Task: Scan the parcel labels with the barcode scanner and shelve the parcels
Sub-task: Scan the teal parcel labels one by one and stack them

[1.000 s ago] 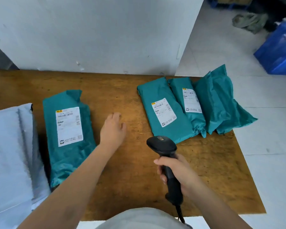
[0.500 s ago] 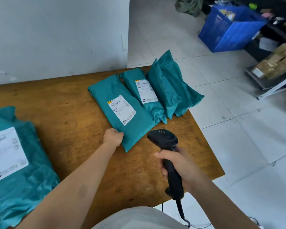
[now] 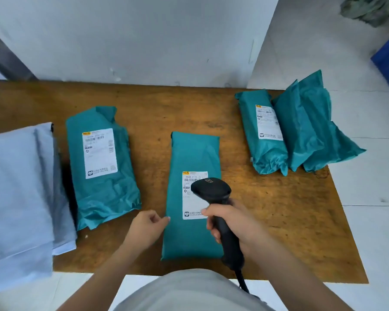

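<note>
Scanner (image 3: 211, 190) above label (image 3: 190, 208) of middle parcel (image 3: 194, 153)

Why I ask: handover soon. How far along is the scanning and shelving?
Done: nothing visibly shelved. In hand: right hand aims barcode scanner at the middle parcel's label; left hand pinches that parcel's edge. Left: the left parcel and right-hand pile, all on the table.

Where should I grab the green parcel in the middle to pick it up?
Probably its long left edge, coming from the left. The middle parcel lies flat and is narrow, the left hand is right beside that edge, and the right hand holds the scanner over its label.
</note>
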### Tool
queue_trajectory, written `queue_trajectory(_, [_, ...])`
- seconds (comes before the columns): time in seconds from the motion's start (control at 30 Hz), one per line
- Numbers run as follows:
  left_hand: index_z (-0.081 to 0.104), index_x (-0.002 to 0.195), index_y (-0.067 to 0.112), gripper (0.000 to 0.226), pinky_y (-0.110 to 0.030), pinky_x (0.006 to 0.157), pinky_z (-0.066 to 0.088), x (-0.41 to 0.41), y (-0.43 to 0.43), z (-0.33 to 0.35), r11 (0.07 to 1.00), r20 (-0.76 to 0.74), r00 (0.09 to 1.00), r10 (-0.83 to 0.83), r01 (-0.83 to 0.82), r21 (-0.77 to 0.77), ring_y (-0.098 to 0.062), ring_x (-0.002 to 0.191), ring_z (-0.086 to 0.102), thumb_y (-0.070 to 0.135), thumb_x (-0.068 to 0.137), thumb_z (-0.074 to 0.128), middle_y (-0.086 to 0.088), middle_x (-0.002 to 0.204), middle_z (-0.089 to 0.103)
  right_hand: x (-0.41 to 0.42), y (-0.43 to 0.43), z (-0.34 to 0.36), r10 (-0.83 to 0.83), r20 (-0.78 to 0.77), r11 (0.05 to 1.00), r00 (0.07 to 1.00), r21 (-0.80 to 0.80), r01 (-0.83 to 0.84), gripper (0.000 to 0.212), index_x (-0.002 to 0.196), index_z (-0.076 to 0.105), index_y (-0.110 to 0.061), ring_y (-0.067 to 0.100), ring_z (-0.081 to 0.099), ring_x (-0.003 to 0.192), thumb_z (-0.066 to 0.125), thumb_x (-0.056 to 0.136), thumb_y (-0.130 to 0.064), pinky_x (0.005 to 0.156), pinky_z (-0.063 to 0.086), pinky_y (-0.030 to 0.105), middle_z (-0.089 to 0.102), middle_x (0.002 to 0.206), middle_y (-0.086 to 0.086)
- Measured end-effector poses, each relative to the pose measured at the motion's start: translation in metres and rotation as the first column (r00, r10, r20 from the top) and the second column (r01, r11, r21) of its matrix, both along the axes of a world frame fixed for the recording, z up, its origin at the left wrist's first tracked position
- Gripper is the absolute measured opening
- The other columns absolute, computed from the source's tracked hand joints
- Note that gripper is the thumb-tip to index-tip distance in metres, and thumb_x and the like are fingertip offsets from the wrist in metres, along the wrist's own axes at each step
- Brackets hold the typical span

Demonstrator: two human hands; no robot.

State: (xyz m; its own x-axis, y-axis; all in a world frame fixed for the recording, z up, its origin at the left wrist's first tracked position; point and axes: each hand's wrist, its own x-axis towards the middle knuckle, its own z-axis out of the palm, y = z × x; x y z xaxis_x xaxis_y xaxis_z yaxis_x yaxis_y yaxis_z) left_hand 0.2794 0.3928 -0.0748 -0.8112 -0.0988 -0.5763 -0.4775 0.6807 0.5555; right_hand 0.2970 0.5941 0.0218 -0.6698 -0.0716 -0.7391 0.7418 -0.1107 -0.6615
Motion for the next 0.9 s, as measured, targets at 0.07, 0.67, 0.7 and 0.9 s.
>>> queue_trajectory(0.07, [0.057, 0.068, 0.006, 0.036, -0.033, 0.063, 0.05, -0.002, -0.001, -0.003, 0.995, -0.006, 0.995, 0.095, -0.095, 0.032, -0.02, 0.064, 0.059, 0.037, 0.086, 0.063, -0.011, 0.068, 0.064, -0.002, -0.007, -0.001, 0.017, 0.002, 1.0, 1.0, -0.001, -0.017, 0.015, 0.072, 0.056, -0.004, 0.016, 0.042, 0.037, 0.067, 0.08, -0.01, 0.042, 0.037, 0.023, 0.055, 0.05, 0.008])
queue_trajectory(0.67, [0.036, 0.132, 0.004, 0.062, -0.039, 0.088, 0.053, -0.029, 0.009, -0.023, 0.952, 0.138, 0.965, 0.222, -0.245, 0.183, -0.023, 0.098, 0.06, 0.034, 0.086, 0.065, -0.007, 0.109, 0.059, 0.003, -0.011, -0.004, -0.081, -0.006, 0.996, 0.997, 0.028, 0.081, 0.014, 0.074, 0.055, -0.003, 0.017, 0.043, 0.037, 0.067, 0.08, -0.009, 0.042, 0.037, 0.024, 0.056, 0.053, 0.01])
queue_trajectory(0.7, [0.04, 0.126, 0.003, 0.061, -0.039, 0.088, 0.053, -0.033, 0.011, -0.025, 0.936, 0.173, 0.954, 0.244, -0.278, 0.218, -0.023, 0.1, 0.06, 0.036, 0.083, 0.068, -0.007, 0.113, 0.059, 0.004, -0.011, -0.004, -0.09, -0.008, 0.996, 0.996, 0.028, 0.09, 0.014, 0.076, 0.055, -0.003, 0.017, 0.043, 0.037, 0.067, 0.08, -0.009, 0.042, 0.037, 0.024, 0.056, 0.054, 0.011])
queue_trajectory(0.9, [0.064, 0.098, 0.008, 0.015, -0.025, 0.071, 0.047, -0.041, 0.039, -0.005, 0.954, -0.106, 0.979, 0.171, -0.138, 0.265, -0.018, 0.082, 0.063, 0.012, 0.083, 0.064, -0.005, 0.099, 0.071, 0.007, -0.008, -0.004, -0.142, -0.017, 0.989, 0.99, 0.047, 0.142, 0.015, 0.077, 0.056, -0.002, 0.017, 0.043, 0.037, 0.068, 0.08, -0.01, 0.043, 0.038, 0.024, 0.056, 0.051, 0.009])
